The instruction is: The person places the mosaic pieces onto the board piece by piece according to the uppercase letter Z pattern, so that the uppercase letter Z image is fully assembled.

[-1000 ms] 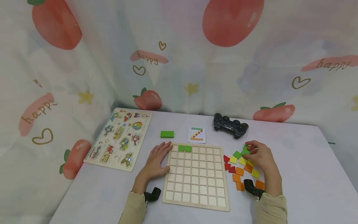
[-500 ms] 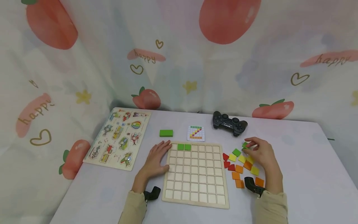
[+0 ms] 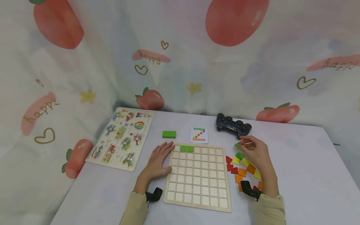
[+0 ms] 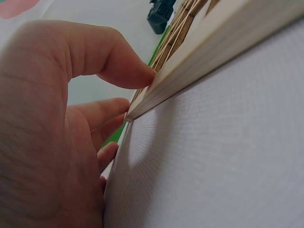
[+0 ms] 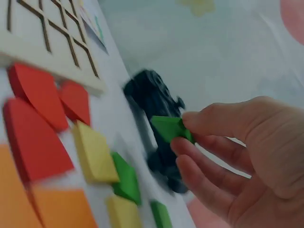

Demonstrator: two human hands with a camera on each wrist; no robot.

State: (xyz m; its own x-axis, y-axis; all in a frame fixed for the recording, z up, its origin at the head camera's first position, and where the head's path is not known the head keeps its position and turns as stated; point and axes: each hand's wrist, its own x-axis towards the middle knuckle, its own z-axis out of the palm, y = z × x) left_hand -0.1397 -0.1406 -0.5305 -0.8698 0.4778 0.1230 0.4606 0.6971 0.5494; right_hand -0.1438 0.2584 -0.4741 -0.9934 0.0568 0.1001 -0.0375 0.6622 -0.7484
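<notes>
In the head view a wooden grid board [image 3: 197, 181] lies flat, with two green square tiles [image 3: 187, 149] side by side in its far row. My left hand [image 3: 155, 160] rests at the board's left edge, fingers spread toward the far corner. The left wrist view has its thumb [image 4: 128, 64] touching the board's rim. My right hand [image 3: 256, 152] pinches a green square tile [image 5: 166, 127] between thumb and fingertips, held up right of the board. Beneath it lie loose green [image 3: 240, 155], yellow [image 3: 235, 160], orange [image 3: 242, 172] and red [image 3: 234, 171] tiles.
Behind the board lie a small pattern card [image 3: 199, 135], a green block [image 3: 169, 134] and a black game controller [image 3: 233, 125]. A picture puzzle board [image 3: 121, 140] is at the left. A printed curtain [image 3: 174, 81] hangs behind the table.
My right hand has lifted the green tile from the pile and moved left toward the controller and board. The left hand stays at the board's edge.
</notes>
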